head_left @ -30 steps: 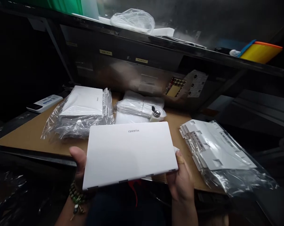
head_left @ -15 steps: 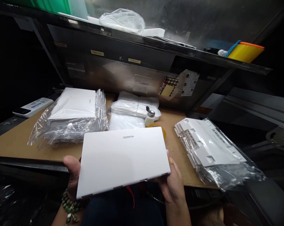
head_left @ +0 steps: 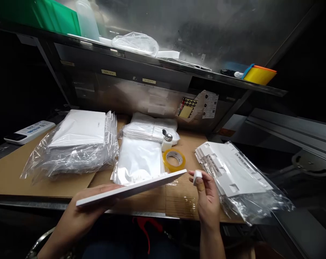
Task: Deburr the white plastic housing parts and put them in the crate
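Observation:
A thin white panel [head_left: 133, 189], marked HUAWEI in the earlier view, is tilted so that mostly its long edge faces me. My left hand [head_left: 83, 212] grips its left part, with some fingers hidden behind and under it. To the right, apart from the panel's far corner, my right hand [head_left: 208, 199] pinches a small white block [head_left: 197, 176], which looks like a sponge or eraser. One finger of that hand has a tan wrap. Beyond the panel lie a pile of clear plastic bags [head_left: 139, 156] and a roll of yellowish tape [head_left: 174, 160].
Bagged white panels [head_left: 79, 129] are stacked at left, and bagged white flat pieces [head_left: 241, 169] at right. A pump bottle [head_left: 167, 142] stands by the bags. Overhead runs a metal shelf [head_left: 176, 68] with a green bin [head_left: 54, 18]. A red air gun [head_left: 149, 226] hangs below the table edge.
The panel has turned from its broad face to nearly edge-on. My right hand has let go of it and moved right, now showing a white block. My left hand keeps hold.

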Tool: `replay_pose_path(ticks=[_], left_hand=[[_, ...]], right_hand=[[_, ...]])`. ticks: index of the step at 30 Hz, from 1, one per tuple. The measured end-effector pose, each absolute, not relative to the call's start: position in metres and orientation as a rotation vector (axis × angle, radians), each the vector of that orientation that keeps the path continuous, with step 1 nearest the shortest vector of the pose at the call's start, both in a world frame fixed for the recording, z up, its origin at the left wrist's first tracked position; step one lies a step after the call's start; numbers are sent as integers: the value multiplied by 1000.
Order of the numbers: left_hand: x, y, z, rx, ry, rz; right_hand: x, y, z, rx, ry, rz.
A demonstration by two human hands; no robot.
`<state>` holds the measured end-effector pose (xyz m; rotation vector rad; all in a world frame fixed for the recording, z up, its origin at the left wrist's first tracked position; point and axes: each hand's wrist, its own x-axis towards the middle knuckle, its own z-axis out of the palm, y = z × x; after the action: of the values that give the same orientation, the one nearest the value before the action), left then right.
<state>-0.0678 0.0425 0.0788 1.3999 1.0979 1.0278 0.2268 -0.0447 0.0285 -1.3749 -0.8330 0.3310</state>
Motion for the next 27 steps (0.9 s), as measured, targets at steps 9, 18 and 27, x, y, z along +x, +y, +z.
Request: replay_pose_path(ticks=[9,18,27], left_hand=[[-67,46,93,1671,981,994],[-75,47,86,1757,915,1008],[-71,34,82,1632,1098,1156]], right_hand=[[226,-53,34,-1449,-827,290],[227,-40,39,-1416,-840,182],[275,111,89,-1710,-1428,-16]])
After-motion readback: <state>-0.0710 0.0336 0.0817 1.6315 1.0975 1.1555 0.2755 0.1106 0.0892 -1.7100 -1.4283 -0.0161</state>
